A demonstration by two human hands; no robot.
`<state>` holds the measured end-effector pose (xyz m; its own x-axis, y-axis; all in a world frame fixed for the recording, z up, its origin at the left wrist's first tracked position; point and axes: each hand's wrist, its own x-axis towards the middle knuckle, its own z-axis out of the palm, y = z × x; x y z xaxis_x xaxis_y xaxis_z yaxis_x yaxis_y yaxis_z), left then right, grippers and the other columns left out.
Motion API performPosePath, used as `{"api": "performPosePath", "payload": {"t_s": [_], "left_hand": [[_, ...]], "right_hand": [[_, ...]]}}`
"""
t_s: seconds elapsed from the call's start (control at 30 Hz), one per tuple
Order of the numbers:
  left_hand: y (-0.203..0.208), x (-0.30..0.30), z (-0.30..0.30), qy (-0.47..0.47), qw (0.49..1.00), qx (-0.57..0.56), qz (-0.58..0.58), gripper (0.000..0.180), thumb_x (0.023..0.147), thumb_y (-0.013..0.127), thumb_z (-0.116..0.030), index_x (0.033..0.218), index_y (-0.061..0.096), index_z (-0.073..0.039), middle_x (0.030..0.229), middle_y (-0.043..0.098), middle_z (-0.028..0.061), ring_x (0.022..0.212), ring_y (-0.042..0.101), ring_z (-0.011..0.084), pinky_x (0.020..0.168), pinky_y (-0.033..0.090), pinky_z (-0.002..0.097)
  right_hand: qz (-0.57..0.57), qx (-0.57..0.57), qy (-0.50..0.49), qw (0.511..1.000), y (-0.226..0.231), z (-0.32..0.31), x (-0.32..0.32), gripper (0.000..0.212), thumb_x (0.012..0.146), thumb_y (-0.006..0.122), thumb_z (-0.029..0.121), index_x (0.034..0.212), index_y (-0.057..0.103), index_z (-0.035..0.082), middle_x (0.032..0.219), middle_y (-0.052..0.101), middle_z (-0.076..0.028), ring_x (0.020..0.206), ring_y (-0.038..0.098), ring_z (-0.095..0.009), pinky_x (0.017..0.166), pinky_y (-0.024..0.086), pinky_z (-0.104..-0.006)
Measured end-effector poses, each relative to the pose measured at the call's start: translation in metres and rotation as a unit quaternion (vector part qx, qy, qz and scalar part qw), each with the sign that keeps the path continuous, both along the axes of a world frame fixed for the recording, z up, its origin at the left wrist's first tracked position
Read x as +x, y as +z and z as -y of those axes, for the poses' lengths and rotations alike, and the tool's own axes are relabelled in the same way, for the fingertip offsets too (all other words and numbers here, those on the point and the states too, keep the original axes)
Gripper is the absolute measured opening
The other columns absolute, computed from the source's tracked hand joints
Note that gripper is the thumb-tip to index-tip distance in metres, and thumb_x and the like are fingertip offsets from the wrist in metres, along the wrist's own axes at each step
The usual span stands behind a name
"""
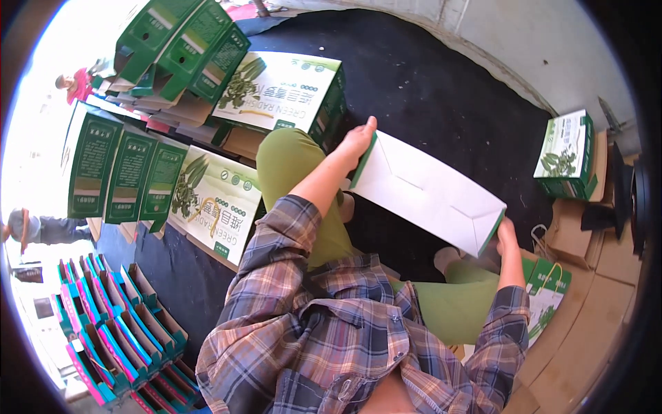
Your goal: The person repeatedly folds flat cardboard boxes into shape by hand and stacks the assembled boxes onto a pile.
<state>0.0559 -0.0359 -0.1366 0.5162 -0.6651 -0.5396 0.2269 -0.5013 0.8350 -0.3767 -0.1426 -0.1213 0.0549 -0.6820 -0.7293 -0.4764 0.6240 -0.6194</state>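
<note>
A long cardboard box (427, 183) is held out in front of my knees, its plain white face with folded flaps and a small slot turned up. Thin green edges show at both of its ends. My left hand (356, 142) grips the upper left end, thumb along the edge and the other fingers partly hidden. At the lower right end, my right hand (507, 234) is closed on the green edge, its fingers mostly out of sight.
Green-and-white printed cartons (279, 90) stand at my left, beside open green boxes (176, 52). Blue and pink trays (117, 331) are stacked lower left. On the right are a small carton (564, 155) and flattened brown cardboard (576, 317). Black sheeting (441, 90) covers the ground. Two people appear far left.
</note>
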Motion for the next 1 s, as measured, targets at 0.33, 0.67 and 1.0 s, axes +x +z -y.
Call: {"api": "performPosePath", "payload": {"t_s": [0.33, 0.67, 1.0], "left_hand": [[0.053, -0.001, -0.016, -0.12, 0.979, 0.052, -0.156, 0.06, 0.082, 0.061, -0.023, 0.137, 0.045, -0.006, 0.108, 0.059, 0.0112, 0.088, 0.058, 0.0233, 0.071, 0.048, 0.0396], [0.049, -0.006, -0.018, -0.057, 0.983, -0.083, -0.154, 0.051, 0.092, 0.057, -0.03, 0.138, 0.046, -0.01, 0.105, 0.059, 0.0036, 0.105, 0.053, 0.019, 0.088, 0.044, 0.0489], [0.0, -0.004, -0.015, -0.132, 0.984, 0.112, -0.034, 0.037, 0.092, 0.053, -0.032, 0.118, 0.06, -0.007, 0.108, 0.063, 0.0072, 0.103, 0.058, 0.0245, 0.088, 0.045, 0.0487]], "right_hand": [[0.258, 0.048, -0.057, 0.963, -0.003, 0.009, -0.015, 0.074, 0.089, 0.042, 0.069, 0.122, 0.058, 0.004, 0.121, 0.061, -0.008, 0.108, 0.058, -0.022, 0.091, 0.045, -0.038], [0.214, -0.081, -0.134, 0.964, 0.023, 0.012, -0.001, 0.052, 0.092, 0.05, 0.055, 0.123, 0.055, 0.013, 0.115, 0.061, -0.004, 0.104, 0.057, -0.02, 0.086, 0.048, -0.0427], [-0.003, 0.008, 0.063, 0.998, -0.008, -0.012, -0.014, 0.039, 0.093, 0.052, 0.032, 0.126, 0.051, 0.012, 0.117, 0.061, -0.006, 0.107, 0.058, -0.026, 0.083, 0.05, -0.0513]]}}
